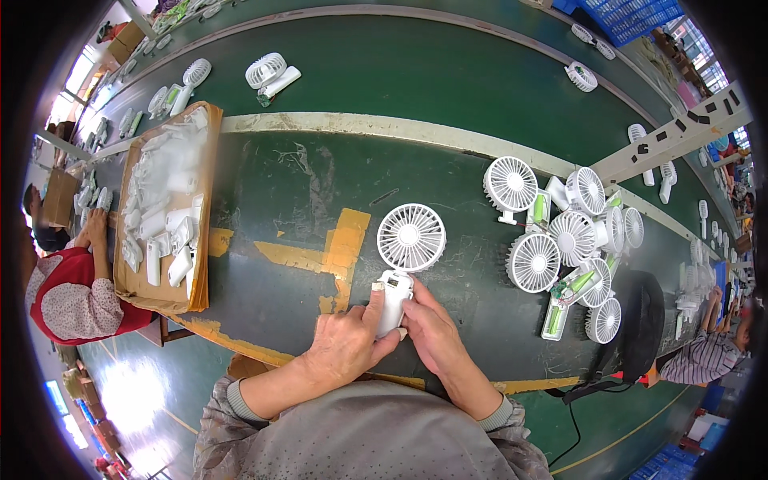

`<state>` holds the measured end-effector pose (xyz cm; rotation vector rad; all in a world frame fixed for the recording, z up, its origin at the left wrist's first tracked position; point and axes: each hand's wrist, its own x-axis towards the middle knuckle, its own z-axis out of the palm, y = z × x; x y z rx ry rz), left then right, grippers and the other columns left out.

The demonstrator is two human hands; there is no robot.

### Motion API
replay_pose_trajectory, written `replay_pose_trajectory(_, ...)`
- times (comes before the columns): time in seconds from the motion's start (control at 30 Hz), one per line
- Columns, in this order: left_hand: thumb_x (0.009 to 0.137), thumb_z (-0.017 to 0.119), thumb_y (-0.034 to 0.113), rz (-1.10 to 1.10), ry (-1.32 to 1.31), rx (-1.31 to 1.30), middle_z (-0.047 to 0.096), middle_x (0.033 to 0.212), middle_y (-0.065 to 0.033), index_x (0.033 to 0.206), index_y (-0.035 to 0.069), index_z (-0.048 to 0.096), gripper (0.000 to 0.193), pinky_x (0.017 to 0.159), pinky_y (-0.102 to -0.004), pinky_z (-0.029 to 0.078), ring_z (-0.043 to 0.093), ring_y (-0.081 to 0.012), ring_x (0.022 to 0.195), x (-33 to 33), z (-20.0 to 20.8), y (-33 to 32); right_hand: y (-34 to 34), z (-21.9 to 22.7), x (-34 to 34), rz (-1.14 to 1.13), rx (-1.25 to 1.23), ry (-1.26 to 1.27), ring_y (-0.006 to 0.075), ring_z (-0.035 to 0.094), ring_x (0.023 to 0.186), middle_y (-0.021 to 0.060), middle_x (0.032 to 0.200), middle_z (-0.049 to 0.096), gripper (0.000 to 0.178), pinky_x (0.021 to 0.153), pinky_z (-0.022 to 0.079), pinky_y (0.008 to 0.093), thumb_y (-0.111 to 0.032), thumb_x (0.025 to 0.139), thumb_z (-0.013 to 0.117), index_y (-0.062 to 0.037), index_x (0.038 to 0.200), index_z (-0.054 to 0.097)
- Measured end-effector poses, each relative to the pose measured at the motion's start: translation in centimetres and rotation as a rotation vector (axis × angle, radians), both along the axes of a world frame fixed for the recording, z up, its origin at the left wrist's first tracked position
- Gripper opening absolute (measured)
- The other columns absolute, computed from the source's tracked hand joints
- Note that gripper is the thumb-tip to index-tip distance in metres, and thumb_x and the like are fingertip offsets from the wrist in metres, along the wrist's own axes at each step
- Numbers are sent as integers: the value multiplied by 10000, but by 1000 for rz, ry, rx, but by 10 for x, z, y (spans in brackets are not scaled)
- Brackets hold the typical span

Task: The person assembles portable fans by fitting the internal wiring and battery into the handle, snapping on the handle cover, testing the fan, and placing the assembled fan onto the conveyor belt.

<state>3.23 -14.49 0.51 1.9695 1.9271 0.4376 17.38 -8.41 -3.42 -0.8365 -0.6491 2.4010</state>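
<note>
A white handheld fan [410, 240] lies in front of me, its round grille flat toward the far side of the table and its handle toward me. My left hand [344, 340] grips the handle from the left, with a finger laid along its upper end. From the other side my right hand [436, 330] closes round the same handle, thumb near its lower part. A small dark opening shows at the handle's top, just below the grille. To the right lies a pile of white fans [573, 238], some with opened handles showing green parts inside.
A cardboard tray [210, 200] of white plastic parts stands at left. Beyond a pale rail [344, 123], a green conveyor belt [384, 72] carries more fans. A black bag [644, 320] lies at right. Co-workers sit on both sides; a person in red [76, 292] is at left.
</note>
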Motion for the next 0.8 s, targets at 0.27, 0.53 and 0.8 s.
replay_pose_trajectory(0.27,727,700,306,-43,-92,-6,607,658,-187,1163,-80,500,616,473,-394,490,616,-316,535,-11,3,4,1,4,-1,-21,14,-16,183,450,1161,82,1286,453,495,983,353,335,-116,914,380,-31,1389,272)
replay_pose_trajectory(0.53,707,721,290,-15,-52,11,595,626,-186,1152,-95,504,627,462,-394,485,603,-315,498,1,-4,-3,-4,0,-2,-10,41,-66,181,445,1164,91,1290,444,512,983,356,331,-106,904,381,-28,1395,254)
replay_pose_trajectory(0.8,700,718,272,-78,28,125,597,664,-160,1169,-137,455,675,435,-375,479,600,-280,495,1,-12,-9,-11,0,-9,-95,147,-158,107,476,1057,63,1199,500,462,904,399,260,-166,953,466,-8,1360,317)
